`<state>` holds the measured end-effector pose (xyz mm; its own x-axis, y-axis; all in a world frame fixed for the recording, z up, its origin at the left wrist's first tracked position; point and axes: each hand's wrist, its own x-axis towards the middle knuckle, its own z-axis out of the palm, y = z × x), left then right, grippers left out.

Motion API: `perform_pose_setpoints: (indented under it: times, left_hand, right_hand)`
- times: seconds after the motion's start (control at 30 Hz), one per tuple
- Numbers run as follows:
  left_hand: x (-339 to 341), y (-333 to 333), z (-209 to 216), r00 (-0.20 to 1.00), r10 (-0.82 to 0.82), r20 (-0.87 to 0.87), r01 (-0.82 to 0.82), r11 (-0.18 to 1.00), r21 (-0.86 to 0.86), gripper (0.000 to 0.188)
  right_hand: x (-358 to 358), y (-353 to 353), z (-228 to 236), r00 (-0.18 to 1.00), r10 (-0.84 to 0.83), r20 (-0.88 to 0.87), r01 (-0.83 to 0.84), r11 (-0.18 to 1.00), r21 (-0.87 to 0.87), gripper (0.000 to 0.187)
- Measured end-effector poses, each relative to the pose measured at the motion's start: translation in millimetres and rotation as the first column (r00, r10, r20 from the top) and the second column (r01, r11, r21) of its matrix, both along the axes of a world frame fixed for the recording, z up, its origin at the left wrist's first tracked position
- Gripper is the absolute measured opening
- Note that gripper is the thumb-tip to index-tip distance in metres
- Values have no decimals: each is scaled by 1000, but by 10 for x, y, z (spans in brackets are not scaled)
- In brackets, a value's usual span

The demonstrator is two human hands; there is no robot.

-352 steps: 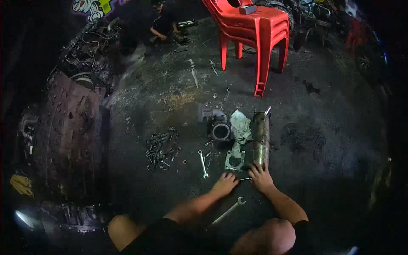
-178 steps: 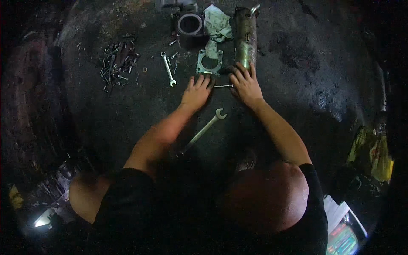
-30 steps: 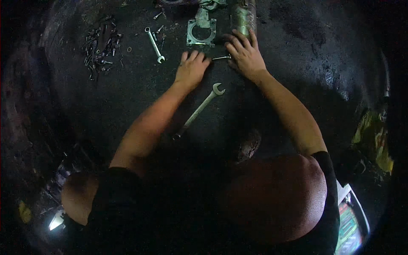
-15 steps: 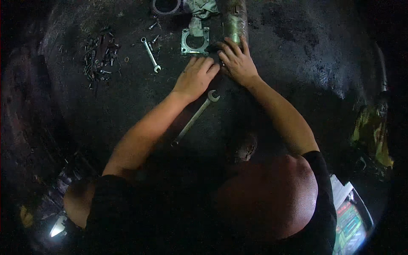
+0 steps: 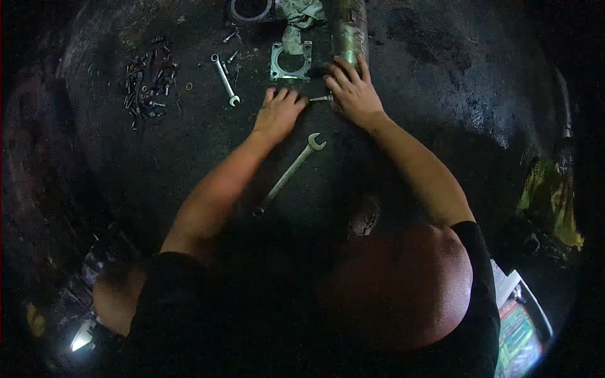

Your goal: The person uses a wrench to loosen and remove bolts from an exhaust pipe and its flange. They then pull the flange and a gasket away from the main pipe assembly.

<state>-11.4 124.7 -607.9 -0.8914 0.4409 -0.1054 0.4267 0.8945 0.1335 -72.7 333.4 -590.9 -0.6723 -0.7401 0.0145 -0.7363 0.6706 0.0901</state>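
- A small, thin metal bolt or pin lies on the dark, oil-stained concrete floor, right between the two hands; that puts it where either set of fingertips can reach it.
- The left hand rests palm-down on the floor, fingers loosely spread and pointing away from the person, their tips just beside the near end of the little bolt. It grips nothing that I can see.
- The right hand lies fingers-forward over the lower end of a long, dull greenish metal cylinder, seemingly steadying it. Whether it pinches the far end of the bolt under its fingers I cannot tell.
- Just beyond the left hand lies a flat, square grey-green metal flange plate with a round hole in its middle, beside the cylinder, probably laid out as a matching part.
- A long silver open-ended spanner lies slantwise on the floor, its open head close beneath the left hand's wrist, easy to snatch up.
- A shorter silver combination spanner lies to the left of the plate.
- Farther left, a heap of loose dark bolts and nuts is kept well apart from the hands.
- At the top edge sit a crumpled pale rag and a dark metal ring.
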Motion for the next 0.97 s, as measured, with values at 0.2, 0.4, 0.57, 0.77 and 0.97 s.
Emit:
perform_pose_setpoints:
  times: [0.2,0.4,0.57,0.77,0.97]
  left_hand:
    - [-14,7,146,1000,-8,-11,10,989,148,29]
    - [-9,175,343,997,-76,-14,77,965,250,36]
    - [218,-15,41,988,103,-119,-89,989,114,56]
    - [91,-15,-3,997,71,-3,-69,955,-289,59]
    - [-13,3,-22,973,94,209,-32,959,-283,62]
  right_hand:
    - [17,7,27,999,-5,37,5,1000,13,54]
    - [17,11,-66,1000,-8,-7,8,997,-76,55]
    - [43,-5,-10,1000,10,12,-9,995,-96,52]
    - [-37,-34,67,999,-2,32,3,1000,-23,52]
    - [-12,-16,-1,1000,-10,-19,11,997,72,57]
